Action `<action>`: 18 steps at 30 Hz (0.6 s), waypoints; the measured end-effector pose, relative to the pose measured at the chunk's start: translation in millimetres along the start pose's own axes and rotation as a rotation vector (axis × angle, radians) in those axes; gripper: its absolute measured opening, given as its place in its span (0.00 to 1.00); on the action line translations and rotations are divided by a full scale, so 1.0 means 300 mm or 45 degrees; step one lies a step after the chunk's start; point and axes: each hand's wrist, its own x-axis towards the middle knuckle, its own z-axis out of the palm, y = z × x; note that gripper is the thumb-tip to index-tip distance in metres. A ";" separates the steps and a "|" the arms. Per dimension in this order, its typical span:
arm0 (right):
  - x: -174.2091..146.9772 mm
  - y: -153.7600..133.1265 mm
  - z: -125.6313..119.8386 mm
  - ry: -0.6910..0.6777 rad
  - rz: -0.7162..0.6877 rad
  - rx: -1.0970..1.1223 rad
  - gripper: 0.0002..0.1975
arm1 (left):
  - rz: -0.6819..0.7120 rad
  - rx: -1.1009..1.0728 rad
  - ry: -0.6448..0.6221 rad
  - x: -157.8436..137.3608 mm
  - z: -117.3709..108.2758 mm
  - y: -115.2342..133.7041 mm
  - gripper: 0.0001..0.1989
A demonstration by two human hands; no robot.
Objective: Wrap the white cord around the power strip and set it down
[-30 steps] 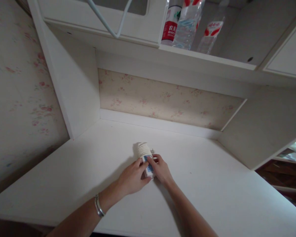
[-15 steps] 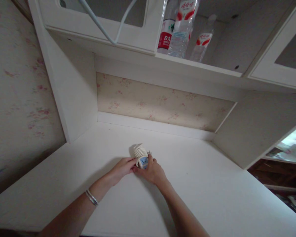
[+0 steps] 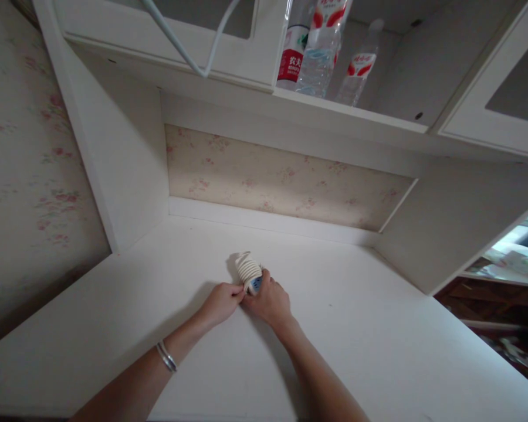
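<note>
On the white desktop (image 3: 334,351) lies a power strip (image 3: 256,285) with a blue socket face, its white cord (image 3: 249,268) wound around it in several turns. My right hand (image 3: 270,299) is wrapped over the near right end of the strip and covers part of the blue face. At the strip's left side, the thumb and fingers of my left hand (image 3: 224,300) are pinched together on the cord. What lies under the fingertips is partly hidden. A silver bangle circles my left wrist.
Overhead, an open cupboard compartment holds several plastic bottles (image 3: 319,64). A pale cable (image 3: 202,67) hangs before the cupboard door at upper left. White side panels (image 3: 127,158) flank the desktop, with flowered wallpaper (image 3: 264,176) at the back. Shelves with clutter stand beyond the right edge.
My right hand has closed further over the power strip, covering more of its blue face. My left fingers have drawn together into a tighter pinch. The view has shifted slightly.
</note>
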 end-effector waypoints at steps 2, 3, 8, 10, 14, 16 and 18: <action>0.003 -0.003 -0.007 -0.021 0.005 -0.027 0.39 | 0.085 0.092 -0.010 -0.007 0.002 0.017 0.15; 0.004 -0.004 -0.011 -0.032 0.009 -0.032 0.38 | 0.129 0.126 -0.001 -0.011 0.004 0.025 0.15; 0.015 0.012 -0.017 -0.033 0.049 -0.003 0.34 | 0.211 0.268 0.073 -0.024 0.012 0.044 0.17; 0.028 0.037 -0.019 -0.031 0.044 -0.023 0.34 | 0.198 0.287 0.078 -0.029 0.012 0.042 0.16; 0.081 0.131 -0.044 0.022 0.100 -0.145 0.32 | 0.172 0.298 0.073 -0.040 0.007 0.038 0.16; 0.117 0.206 -0.069 0.022 0.173 -0.210 0.32 | 0.175 0.310 0.040 -0.044 0.006 0.037 0.16; 0.155 0.299 -0.099 0.019 0.265 -0.268 0.31 | 0.189 0.315 0.001 -0.046 0.006 0.037 0.15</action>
